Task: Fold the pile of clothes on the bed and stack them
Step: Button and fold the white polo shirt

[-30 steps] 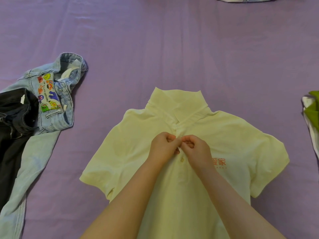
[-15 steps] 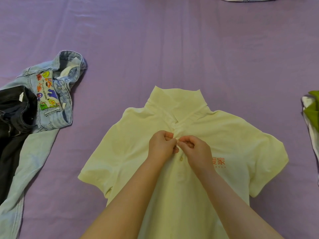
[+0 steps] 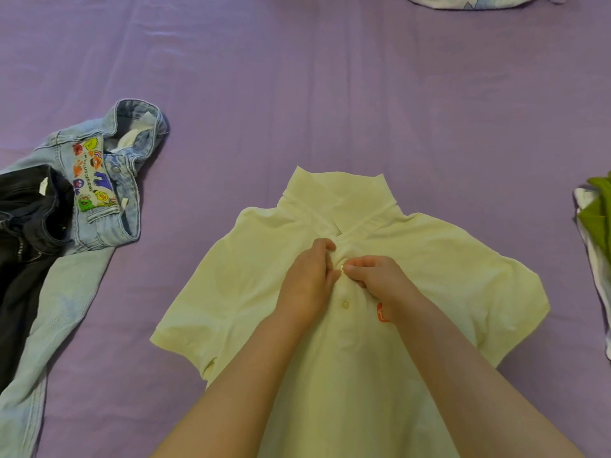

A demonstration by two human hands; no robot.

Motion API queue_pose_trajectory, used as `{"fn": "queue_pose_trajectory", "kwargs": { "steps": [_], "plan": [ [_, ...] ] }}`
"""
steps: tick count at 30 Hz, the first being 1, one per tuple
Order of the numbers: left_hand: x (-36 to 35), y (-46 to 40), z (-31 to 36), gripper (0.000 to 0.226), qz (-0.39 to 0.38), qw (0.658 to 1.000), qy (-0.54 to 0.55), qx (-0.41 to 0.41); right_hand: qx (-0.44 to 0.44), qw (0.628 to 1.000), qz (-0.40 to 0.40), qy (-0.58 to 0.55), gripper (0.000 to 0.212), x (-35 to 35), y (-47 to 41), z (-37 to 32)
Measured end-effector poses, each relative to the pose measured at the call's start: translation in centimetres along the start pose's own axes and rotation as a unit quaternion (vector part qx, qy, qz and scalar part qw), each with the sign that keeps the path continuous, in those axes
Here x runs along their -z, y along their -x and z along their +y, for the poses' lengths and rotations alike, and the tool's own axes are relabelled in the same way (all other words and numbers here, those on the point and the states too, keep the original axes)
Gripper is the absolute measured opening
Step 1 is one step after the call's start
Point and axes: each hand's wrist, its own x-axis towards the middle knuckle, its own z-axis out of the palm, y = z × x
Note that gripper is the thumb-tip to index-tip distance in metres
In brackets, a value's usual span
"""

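A pale yellow polo shirt (image 3: 251, 292) lies face up on the purple bed sheet (image 3: 330, 94), collar standing up and pointing away from me. My left hand (image 3: 307, 285) pinches the placket just below the collar. My right hand (image 3: 373, 276) pinches the opposite edge of the placket at the upper button. A lower button shows between my wrists. My right forearm covers most of the orange logo on the chest.
Light blue jeans (image 3: 109, 180) with a cartoon patch lie crumpled at the left, partly under a black garment (image 3: 23, 226). A green and white garment (image 3: 595, 233) sits at the right edge. A patterned pillow (image 3: 479, 0) shows at the top edge.
Both hands have stayed at the placket, fingers shifting slightly around the upper button. The shirt's collar and sleeves lie as before.
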Motion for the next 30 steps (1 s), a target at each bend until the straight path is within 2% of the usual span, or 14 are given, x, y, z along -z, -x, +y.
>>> {"fn": "queue_pose_trajectory", "kwargs": {
  "steps": [3, 5, 7, 9, 10, 12, 15, 18, 20, 23, 25, 28, 30],
  "plan": [
    [0.3, -0.3, -0.7, 0.052, 0.034, 0.987, -0.154, 0.02, 0.079, 0.987, 0.062, 0.123, 0.014, -0.9, -0.3, 0.6],
    [0.7, -0.4, -1.0, 0.059, 0.035, 0.978, -0.205, 0.036, 0.133, 0.952, 0.119, 0.247, 0.013, -1.5, -0.2, 1.3],
    [1.4, -1.1, -0.7, 0.062, 0.012, 0.989, -0.134, 0.061, 0.158, 0.928, 0.142, 0.304, 0.016, -1.1, -0.2, 1.1],
    [2.7, -2.4, 0.2, 0.067, 0.008, 0.996, -0.013, 0.085, 0.192, 0.925, 0.129, 0.3, 0.028, -0.2, -0.7, 0.1],
    [3.4, -3.4, 0.7, 0.07, 0.019, 0.996, 0.015, 0.086, 0.216, 0.923, 0.122, 0.294, 0.035, 0.2, -1.0, -0.7],
    [4.5, -5.5, 1.6, 0.072, 0.033, 0.996, -0.002, 0.079, 0.252, 0.911, 0.12, 0.304, 0.046, 0.9, -1.9, -2.7],
    [5.9, -8.2, 2.7, 0.063, 0.018, 0.993, -0.083, 0.081, 0.241, 0.875, 0.12, 0.401, 0.052, 1.5, -3.7, -5.6],
    [6.9, -10.0, 2.9, 0.038, -0.019, 0.977, -0.19, 0.098, 0.183, 0.833, 0.122, 0.508, 0.041, 2.3, -5.1, -7.7],
    [7.2, -10.6, 3.2, 0.027, -0.006, 0.969, -0.215, 0.118, 0.17, 0.818, 0.147, 0.529, 0.038, 2.6, -5.3, -8.5],
    [7.4, -10.5, 3.6, 0.036, 0.045, 0.968, -0.19, 0.156, 0.169, 0.832, 0.221, 0.48, 0.042, 3.5, -5.0, -8.9],
    [7.6, -9.8, 3.3, 0.035, 0.101, 0.971, -0.146, 0.162, 0.174, 0.848, 0.257, 0.43, 0.036, 4.4, -4.5, -8.7],
    [8.4, -8.3, 2.5, 0.012, 0.131, 0.979, 0.009, 0.158, 0.173, 0.904, 0.229, 0.317, 0.014, 5.6, -3.6, -8.1],
    [8.9, -7.3, 2.2, 0.036, 0.106, 0.974, 0.107, 0.17, 0.161, 0.945, 0.175, 0.225, 0.03, 5.9, -2.9, -7.7]
  ]
}}
